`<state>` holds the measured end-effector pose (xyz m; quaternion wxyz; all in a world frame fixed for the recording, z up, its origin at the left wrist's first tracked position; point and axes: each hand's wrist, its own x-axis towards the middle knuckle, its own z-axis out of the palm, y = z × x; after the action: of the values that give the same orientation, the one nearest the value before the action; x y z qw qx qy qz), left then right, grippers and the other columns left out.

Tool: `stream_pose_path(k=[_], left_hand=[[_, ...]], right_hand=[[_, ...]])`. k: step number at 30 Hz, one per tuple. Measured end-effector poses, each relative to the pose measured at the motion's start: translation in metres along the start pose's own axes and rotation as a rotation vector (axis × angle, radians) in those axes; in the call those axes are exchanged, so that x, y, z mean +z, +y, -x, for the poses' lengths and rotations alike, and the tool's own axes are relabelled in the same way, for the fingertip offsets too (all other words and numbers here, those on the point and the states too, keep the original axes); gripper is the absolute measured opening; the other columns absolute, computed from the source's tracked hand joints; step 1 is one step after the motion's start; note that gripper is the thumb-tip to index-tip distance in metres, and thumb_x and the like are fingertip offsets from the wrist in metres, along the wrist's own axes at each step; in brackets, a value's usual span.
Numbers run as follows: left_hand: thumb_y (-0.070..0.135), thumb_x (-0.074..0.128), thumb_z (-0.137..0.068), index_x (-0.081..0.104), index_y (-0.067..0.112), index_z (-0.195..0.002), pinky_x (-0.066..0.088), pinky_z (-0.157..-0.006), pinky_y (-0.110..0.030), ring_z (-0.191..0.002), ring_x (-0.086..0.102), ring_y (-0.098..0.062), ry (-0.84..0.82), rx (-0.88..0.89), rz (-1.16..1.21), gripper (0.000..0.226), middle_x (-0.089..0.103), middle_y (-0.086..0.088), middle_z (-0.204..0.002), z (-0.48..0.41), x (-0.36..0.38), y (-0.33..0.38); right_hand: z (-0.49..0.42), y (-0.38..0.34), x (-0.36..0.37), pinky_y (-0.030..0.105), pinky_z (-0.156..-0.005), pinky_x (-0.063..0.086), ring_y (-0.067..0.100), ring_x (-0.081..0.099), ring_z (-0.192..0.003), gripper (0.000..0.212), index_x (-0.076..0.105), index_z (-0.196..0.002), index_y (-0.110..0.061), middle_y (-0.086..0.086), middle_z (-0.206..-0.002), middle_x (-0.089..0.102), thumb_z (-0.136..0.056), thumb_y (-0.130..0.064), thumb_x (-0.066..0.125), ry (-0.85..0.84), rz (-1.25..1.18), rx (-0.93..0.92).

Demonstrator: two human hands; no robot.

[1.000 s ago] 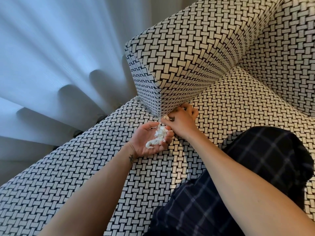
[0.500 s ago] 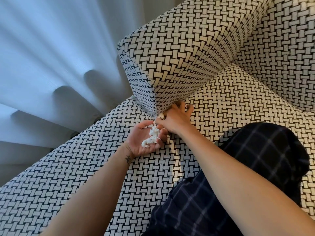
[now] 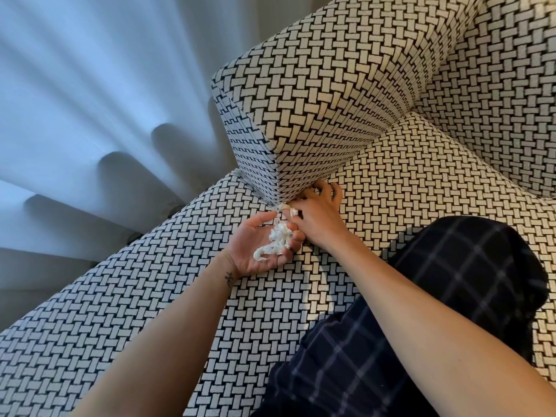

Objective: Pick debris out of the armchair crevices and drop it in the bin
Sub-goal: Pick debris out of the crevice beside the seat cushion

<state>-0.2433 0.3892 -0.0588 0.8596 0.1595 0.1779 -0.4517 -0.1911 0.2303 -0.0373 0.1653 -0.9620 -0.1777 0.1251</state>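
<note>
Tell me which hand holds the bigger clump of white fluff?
The left hand, palm up, cradles the big white clump; the right hand, palm down, pinches only a small bit at the armrest crevice.

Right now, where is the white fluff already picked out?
Head view, centre: the white fluff lies in the cupped left hand over the seat cushion, under the corner of the armrest, beside the right hand pinching another bit at the crevice.
</note>
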Motion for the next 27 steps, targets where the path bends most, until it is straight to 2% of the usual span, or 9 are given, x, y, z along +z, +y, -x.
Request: stream_pose_path(k=[4,9,14,18,19,23,27], left_hand=[[0.039,0.044,-0.1,0.052,0.009,-0.109,0.058,-0.082,-0.033,-0.095,0.063,-0.023,0.004,-0.021,0.034,0.033,0.058,-0.015,-0.111,0.0,-0.004,0.001],[0.041,0.043,-0.102,0.055,0.005,-0.115,0.058,-0.085,-0.036,-0.1,0.064,-0.027,0.023,-0.043,0.069,0.039,0.06,-0.018,-0.116,0.001,-0.004,0.002],[0.048,0.042,-0.104,0.052,0.003,-0.131,0.056,-0.091,-0.031,-0.109,0.061,-0.026,-0.003,-0.063,0.025,0.053,0.058,-0.018,-0.123,0.001,-0.007,0.005],[0.043,0.043,-0.105,0.051,-0.01,-0.13,0.061,-0.083,-0.053,-0.104,0.065,-0.049,-0.124,-0.143,0.212,0.059,0.058,-0.036,-0.119,0.007,-0.005,0.004],[0.045,0.044,-0.105,0.05,-0.008,-0.131,0.062,-0.081,-0.052,-0.102,0.067,-0.048,-0.133,-0.14,0.212,0.059,0.059,-0.035,-0.12,0.007,-0.004,0.004],[0.056,0.055,-0.099,0.051,0.004,-0.13,0.064,-0.074,-0.032,-0.092,0.072,-0.029,-0.032,-0.019,-0.025,0.061,0.054,-0.016,-0.121,0.001,-0.009,0.003],[0.044,0.071,-0.091,0.065,0.002,-0.12,0.064,-0.068,-0.03,-0.084,0.072,-0.026,0.025,0.054,-0.078,0.052,0.064,-0.017,-0.112,0.004,-0.008,-0.001]], right_hand=[[0.004,0.005,-0.006,0.057,-0.12,-0.003,0.033,0.02,-0.149,0.034,0.072,-0.12,-0.035,-0.002,-0.14,0.06,-0.1,-0.051,0.049,-0.019,-0.055,-0.004],[0.009,0.009,-0.014,0.053,-0.123,-0.006,0.025,0.015,-0.154,0.036,0.065,-0.13,-0.036,-0.006,-0.147,0.055,-0.103,-0.049,0.046,-0.042,-0.179,0.003],[0.019,0.005,-0.021,0.05,-0.124,0.0,0.021,0.018,-0.153,0.037,0.068,-0.126,-0.035,-0.007,-0.145,0.058,-0.102,-0.051,0.045,-0.004,-0.374,0.035],[0.032,-0.005,-0.022,0.046,-0.124,-0.003,0.018,0.012,-0.154,0.035,0.063,-0.132,-0.04,-0.003,-0.154,0.046,-0.1,-0.051,0.05,-0.03,-0.345,0.004],[0.035,-0.008,-0.021,0.045,-0.123,-0.005,0.018,0.008,-0.154,0.038,0.058,-0.136,-0.043,-0.001,-0.158,0.041,-0.1,-0.052,0.05,-0.049,-0.313,-0.002],[0.04,-0.014,-0.014,0.049,-0.123,-0.008,0.019,-0.004,-0.155,0.051,0.047,-0.145,-0.046,0.001,-0.165,0.026,-0.096,-0.059,0.05,-0.091,-0.194,-0.021],[0.044,-0.014,-0.014,0.049,-0.123,-0.006,0.016,-0.006,-0.154,0.061,0.043,-0.149,-0.044,-0.003,-0.167,0.021,-0.091,-0.062,0.053,-0.142,-0.234,-0.007]])
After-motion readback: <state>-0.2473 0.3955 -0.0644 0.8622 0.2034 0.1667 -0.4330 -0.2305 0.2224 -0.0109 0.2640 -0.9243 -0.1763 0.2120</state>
